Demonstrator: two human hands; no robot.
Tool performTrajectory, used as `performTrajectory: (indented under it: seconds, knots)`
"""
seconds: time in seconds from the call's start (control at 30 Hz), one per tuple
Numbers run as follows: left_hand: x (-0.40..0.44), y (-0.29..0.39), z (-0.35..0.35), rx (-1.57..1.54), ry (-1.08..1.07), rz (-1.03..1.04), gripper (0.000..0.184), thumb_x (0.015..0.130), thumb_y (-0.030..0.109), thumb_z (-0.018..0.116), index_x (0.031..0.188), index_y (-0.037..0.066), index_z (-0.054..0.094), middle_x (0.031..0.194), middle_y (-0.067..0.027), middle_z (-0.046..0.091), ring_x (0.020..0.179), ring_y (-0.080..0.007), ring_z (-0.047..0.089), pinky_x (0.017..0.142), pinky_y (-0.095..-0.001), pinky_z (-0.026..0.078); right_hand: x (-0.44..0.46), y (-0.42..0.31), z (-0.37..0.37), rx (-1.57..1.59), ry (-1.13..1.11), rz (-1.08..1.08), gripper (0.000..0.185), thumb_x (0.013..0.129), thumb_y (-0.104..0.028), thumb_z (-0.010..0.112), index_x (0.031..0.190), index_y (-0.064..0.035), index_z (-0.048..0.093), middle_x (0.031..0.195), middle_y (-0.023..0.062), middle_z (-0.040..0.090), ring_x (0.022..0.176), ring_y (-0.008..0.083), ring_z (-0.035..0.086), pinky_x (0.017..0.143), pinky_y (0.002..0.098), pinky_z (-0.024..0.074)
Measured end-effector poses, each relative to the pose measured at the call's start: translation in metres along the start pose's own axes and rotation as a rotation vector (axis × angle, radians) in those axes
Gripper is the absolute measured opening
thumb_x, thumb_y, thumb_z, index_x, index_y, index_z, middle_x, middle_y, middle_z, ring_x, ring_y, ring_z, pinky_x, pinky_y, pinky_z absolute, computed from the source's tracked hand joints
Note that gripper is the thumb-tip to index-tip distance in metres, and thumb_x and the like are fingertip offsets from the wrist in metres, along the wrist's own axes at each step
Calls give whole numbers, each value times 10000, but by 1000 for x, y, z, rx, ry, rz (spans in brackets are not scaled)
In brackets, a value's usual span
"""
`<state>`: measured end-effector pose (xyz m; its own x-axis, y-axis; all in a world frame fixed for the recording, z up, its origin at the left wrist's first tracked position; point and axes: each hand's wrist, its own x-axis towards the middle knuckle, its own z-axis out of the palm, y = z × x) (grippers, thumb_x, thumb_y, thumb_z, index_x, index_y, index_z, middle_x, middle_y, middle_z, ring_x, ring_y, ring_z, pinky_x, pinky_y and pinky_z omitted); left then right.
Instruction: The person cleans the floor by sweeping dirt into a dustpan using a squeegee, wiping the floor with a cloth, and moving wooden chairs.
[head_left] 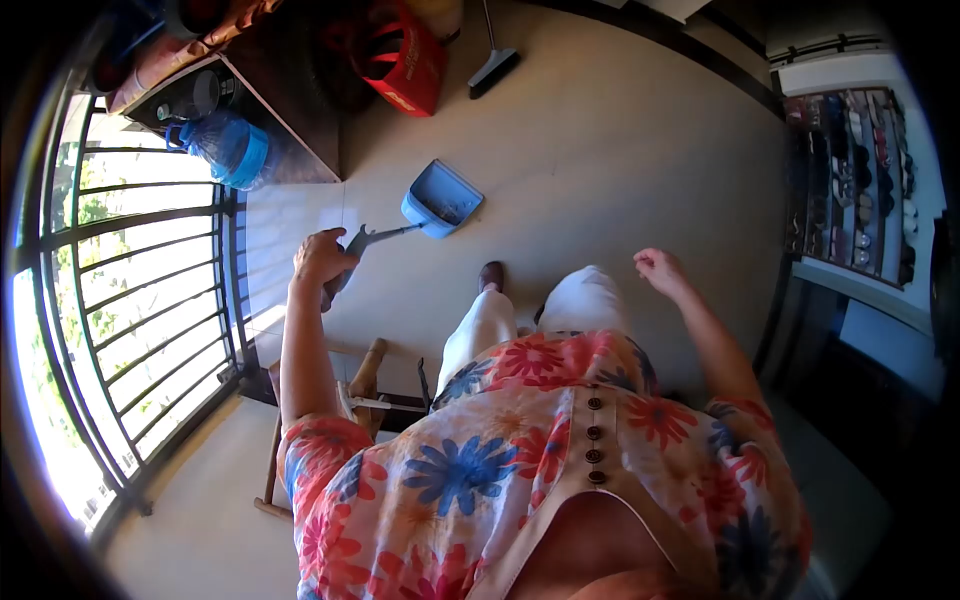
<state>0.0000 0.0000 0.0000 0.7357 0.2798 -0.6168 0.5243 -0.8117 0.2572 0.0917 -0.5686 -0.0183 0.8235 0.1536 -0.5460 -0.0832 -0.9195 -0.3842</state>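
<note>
My left hand (322, 256) is closed around the grey handle of a blue long-handled dustpan (412, 208), out to my left. The pan lies ahead of my feet, and some grey debris shows inside it. Part of the handle is hidden by my fingers and palm. On the other side, my right hand (656, 268) hangs in the air with its fingers curled in, and I see nothing in it. A grey broom (494, 72) with dark bristles rests farther ahead on the floor, apart from both hands.
Barred windows (150, 280) line the left side. A large water bottle (232, 150) stands by a dark cabinet (290, 110), near a red bag (410, 65). Wooden furniture (368, 372) is close at my left hip. A rack of small items (850, 180) is at right.
</note>
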Motion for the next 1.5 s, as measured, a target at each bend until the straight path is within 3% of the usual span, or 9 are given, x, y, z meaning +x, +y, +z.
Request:
performTrajectory:
  seconds: [0.23,0.6,0.7,0.77,1.03,1.23,1.33,1.43,1.5]
  knots:
    - [-20,-14,-25,258,-85,-117,184,573,163,607,735,79,634,767,-122,620,763,-280,598,692,-346,476,108,-95,-22,-39,-56,-159,140,763,-113,539,875,-43,585,722,57,605,634,128,572,599,260,460]
    - [6,12,-5,275,-329,-455,137,689,157,566,779,102,654,833,-101,625,817,-250,598,692,-336,466,464,-360,-159,-636,19,-629,206,764,-138,466,937,-93,569,913,110,594,881,284,549,760,384,434]
    - [22,17,11,205,-336,-607,145,709,178,563,792,101,654,861,-76,622,873,-240,568,718,-348,440,535,-445,-185,-855,4,-650,316,760,-1,385,1006,-116,547,1098,82,520,1108,274,400,939,476,277]
    - [23,20,2,232,-304,-702,154,719,196,562,799,101,654,865,-60,621,899,-234,541,731,-353,418,556,-503,-200,-1023,37,-655,318,803,-51,359,1068,-134,512,1182,72,451,1171,249,340,988,449,213]
    - [51,25,-23,341,-163,-819,152,742,107,495,747,99,647,787,-39,611,859,-226,518,691,-358,396,695,-584,-197,-1486,230,-909,350,832,-126,360,1165,-143,465,1295,38,354,1243,244,225,983,497,168]
    - [90,26,-54,361,-158,-803,141,719,92,507,724,79,648,759,-55,615,841,-225,529,674,-352,402,742,-602,-211,-1673,308,-943,279,787,-119,452,1045,-149,553,1151,34,486,1205,260,268,921,510,204]
    - [88,24,-50,359,-206,-831,141,718,80,508,730,72,649,764,-65,618,858,-227,533,666,-358,406,745,-592,-201,-1962,234,-827,210,736,-125,522,925,-121,611,980,47,585,1083,268,429,839,480,321]
    - [83,24,-54,364,-252,-803,146,726,78,505,739,73,650,777,-80,620,861,-234,540,660,-364,415,730,-561,-230,-1866,-116,-795,191,680,-154,581,857,-95,619,786,106,614,839,280,560,705,406,421]
    - [78,19,-52,358,-243,-788,149,731,78,501,743,73,650,782,-87,621,854,-237,545,659,-365,418,711,-533,-274,-1589,-588,-762,273,606,-208,647,829,-56,608,766,151,601,688,311,576,643,377,446]
